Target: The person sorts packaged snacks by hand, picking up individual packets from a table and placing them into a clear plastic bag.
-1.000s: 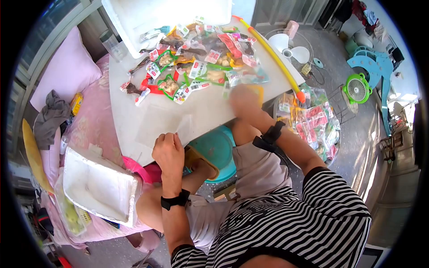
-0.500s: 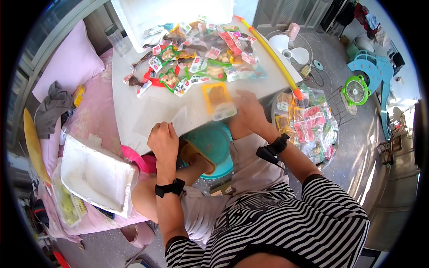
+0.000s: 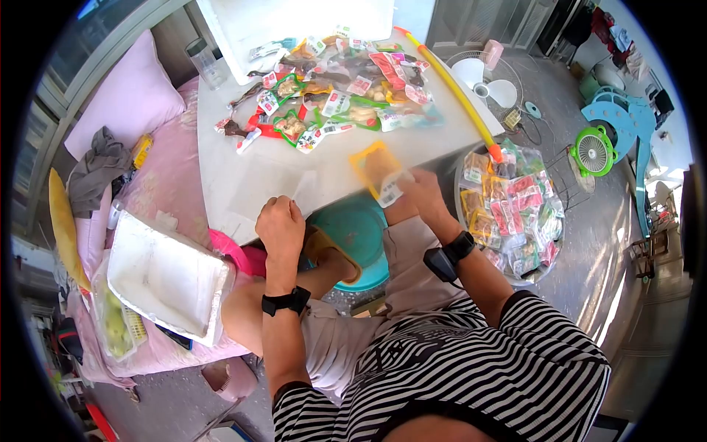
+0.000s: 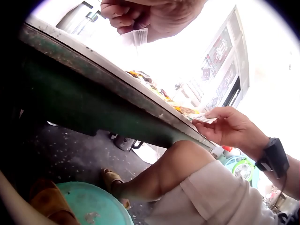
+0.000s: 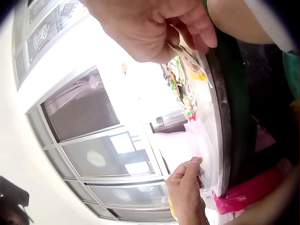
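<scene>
The right hand [image 3: 426, 197] pinches the end of a yellow-edged flat packet [image 3: 378, 171] with brown contents, held over the table's front edge; in the right wrist view the packet [image 5: 190, 61] sits between thumb and fingers. With fingers curled, the left hand [image 3: 280, 227] is at the front edge, left of the packet. The left wrist view shows the left hand [image 4: 152, 16] gripping the edge of a clear plastic bag [image 4: 136, 38], whose sheet [image 3: 272, 184] lies on the table [image 3: 221, 158]. Many colourful food packets [image 3: 335, 103] are heaped farther back.
A tub of packets [image 3: 515, 210] stands right of the table. A yellow tube [image 3: 460, 92] lies along the right edge. White foam boxes are at the back [image 3: 294, 26] and lower left [image 3: 166, 276]. A teal stool [image 3: 353, 239] is under the front edge.
The right hand has drawn back from the packet pile toward the front edge, bringing the yellow-edged packet with it. The left hand stays at nearly the same place; the head view has shifted slightly.
</scene>
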